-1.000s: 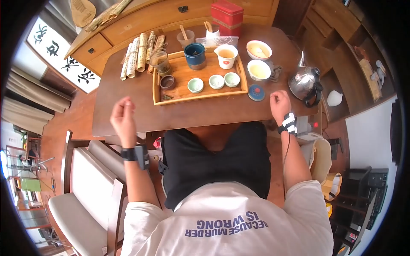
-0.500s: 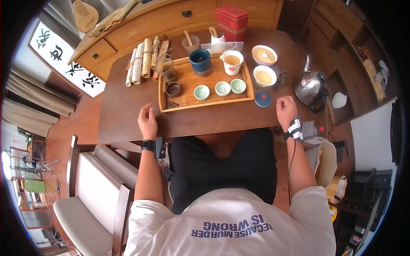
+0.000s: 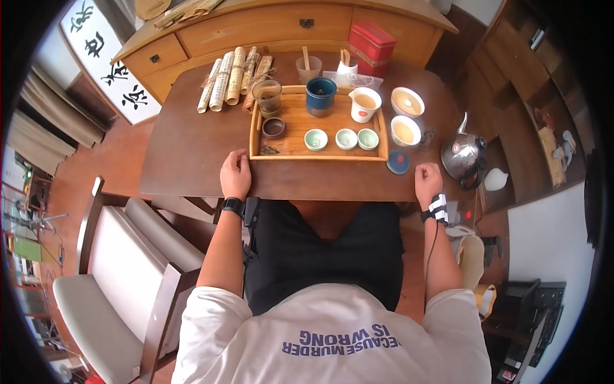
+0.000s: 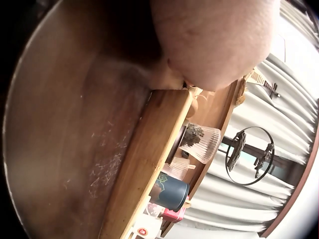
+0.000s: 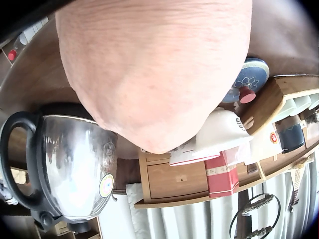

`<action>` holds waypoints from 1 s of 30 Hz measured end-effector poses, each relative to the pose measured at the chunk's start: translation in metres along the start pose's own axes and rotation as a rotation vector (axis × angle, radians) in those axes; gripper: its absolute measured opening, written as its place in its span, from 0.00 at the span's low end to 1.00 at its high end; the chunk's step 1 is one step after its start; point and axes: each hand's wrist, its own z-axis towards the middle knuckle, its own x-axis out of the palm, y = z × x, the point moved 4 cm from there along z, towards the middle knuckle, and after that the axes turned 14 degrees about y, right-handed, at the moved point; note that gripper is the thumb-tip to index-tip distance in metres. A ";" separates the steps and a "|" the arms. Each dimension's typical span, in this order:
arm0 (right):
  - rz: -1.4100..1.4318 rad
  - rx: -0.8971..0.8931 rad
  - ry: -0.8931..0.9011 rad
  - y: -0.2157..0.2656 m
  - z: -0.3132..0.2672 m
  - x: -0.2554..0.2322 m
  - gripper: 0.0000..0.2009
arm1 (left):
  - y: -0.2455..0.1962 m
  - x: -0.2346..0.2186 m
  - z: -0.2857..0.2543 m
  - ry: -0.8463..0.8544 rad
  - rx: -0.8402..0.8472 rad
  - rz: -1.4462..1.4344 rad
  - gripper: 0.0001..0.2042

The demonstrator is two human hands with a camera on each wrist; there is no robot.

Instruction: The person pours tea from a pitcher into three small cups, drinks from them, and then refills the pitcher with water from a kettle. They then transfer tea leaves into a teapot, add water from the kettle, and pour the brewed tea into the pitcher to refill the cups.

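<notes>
Head view: my left hand (image 3: 235,174) is loosely curled, nothing in it, just off the near-left corner of the tray (image 3: 320,158), with a nice wide stretch of table (image 3: 185,147) to its left. Right hand (image 3: 428,182), curled and empty too, gets less room: blue lid (image 3: 398,162) just ahead-left, kettle (image 3: 462,157) close on its right.

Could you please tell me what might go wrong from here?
The right hand is close to the kettle and blue lid, so a sideways move might knock either. The left hand is near the corner of the tray; a bump could jolt the green cups.
</notes>
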 end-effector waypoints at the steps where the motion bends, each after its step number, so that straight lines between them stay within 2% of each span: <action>1: 0.000 -0.008 0.000 0.001 0.000 0.000 0.05 | 0.000 -0.001 0.000 -0.006 0.007 0.000 0.09; 7: -0.053 -0.022 0.008 -0.002 0.001 0.000 0.06 | 0.001 -0.002 -0.002 -0.002 -0.031 -0.048 0.09; 16: -0.109 -0.003 0.042 0.002 0.003 0.001 0.07 | 0.004 -0.002 -0.003 -0.022 0.028 -0.051 0.09; 30: -0.107 0.022 0.042 0.005 0.000 0.000 0.03 | -0.008 -0.004 -0.007 0.022 -0.037 -0.092 0.08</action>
